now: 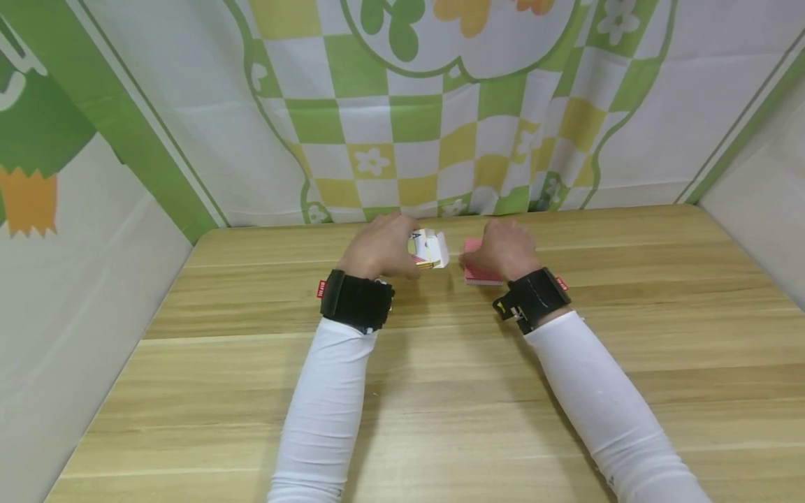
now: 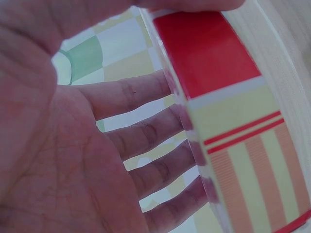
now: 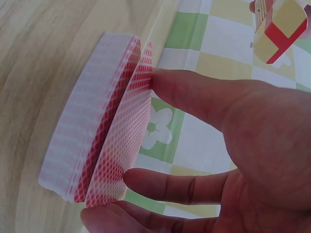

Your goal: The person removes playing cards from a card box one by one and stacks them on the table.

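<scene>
1. We look down on a wood-grain surface point(image 1: 440, 391), where two hands work near the middle of its far edge, in front of a green, white and yellow checked cloth point(image 1: 415, 119).
2. The left hand point(image 1: 379, 246) holds a small card box point(image 1: 423, 246). Seen from the left wrist, its grip spans the box: the thumb lies along one side, and four spread fingertips touch another.
3. The box's white flap point(image 1: 442, 250) stands out at the end facing the right hand point(image 1: 509, 248). We cannot tell whether its underside touches the surface.
4. Just right of the box, a deck of red-backed cards point(image 1: 483, 277) lies on the surface near that same far edge, under the right hand.
5. The right grip pinches a patterned top card point(image 3: 119, 150), thumb at one end and fingers at the other. The card tilts slightly away from the deck, a narrow dark gap between them.
</scene>
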Available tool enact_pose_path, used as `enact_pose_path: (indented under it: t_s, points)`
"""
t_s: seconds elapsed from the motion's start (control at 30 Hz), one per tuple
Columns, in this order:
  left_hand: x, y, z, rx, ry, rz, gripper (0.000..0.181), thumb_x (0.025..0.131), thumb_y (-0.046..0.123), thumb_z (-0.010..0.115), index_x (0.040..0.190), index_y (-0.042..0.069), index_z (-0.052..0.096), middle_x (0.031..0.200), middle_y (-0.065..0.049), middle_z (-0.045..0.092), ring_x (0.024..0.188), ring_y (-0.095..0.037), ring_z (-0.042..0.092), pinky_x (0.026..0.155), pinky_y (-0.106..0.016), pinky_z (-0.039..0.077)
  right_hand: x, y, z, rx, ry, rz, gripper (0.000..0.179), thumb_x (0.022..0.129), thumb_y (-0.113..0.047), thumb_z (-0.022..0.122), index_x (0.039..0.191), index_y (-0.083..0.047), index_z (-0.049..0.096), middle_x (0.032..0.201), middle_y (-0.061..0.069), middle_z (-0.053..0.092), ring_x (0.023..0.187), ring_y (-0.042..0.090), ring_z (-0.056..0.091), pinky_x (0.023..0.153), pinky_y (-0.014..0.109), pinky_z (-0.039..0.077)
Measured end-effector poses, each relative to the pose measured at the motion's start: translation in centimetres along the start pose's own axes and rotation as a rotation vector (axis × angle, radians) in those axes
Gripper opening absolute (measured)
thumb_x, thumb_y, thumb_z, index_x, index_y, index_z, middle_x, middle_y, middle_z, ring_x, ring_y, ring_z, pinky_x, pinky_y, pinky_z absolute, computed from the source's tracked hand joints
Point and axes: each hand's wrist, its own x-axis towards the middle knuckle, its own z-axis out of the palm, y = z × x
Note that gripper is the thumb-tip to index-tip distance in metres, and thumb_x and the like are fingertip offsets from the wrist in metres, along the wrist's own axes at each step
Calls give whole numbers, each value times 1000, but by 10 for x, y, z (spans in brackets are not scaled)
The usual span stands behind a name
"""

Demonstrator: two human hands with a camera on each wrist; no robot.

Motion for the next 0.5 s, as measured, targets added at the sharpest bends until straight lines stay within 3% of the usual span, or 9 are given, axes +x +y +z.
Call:
enact_pose_path:
  t_s: [0.5]
  points:
    - [0,0,0,1,0,3,45,53,16,70,96,15,55,89,-1,52,77,-20,49,59,-32,42,1,0,1,-3,-9,11,51,67,-59,66,68,-10,51,72,9,52,67,23,49,50,35,41]
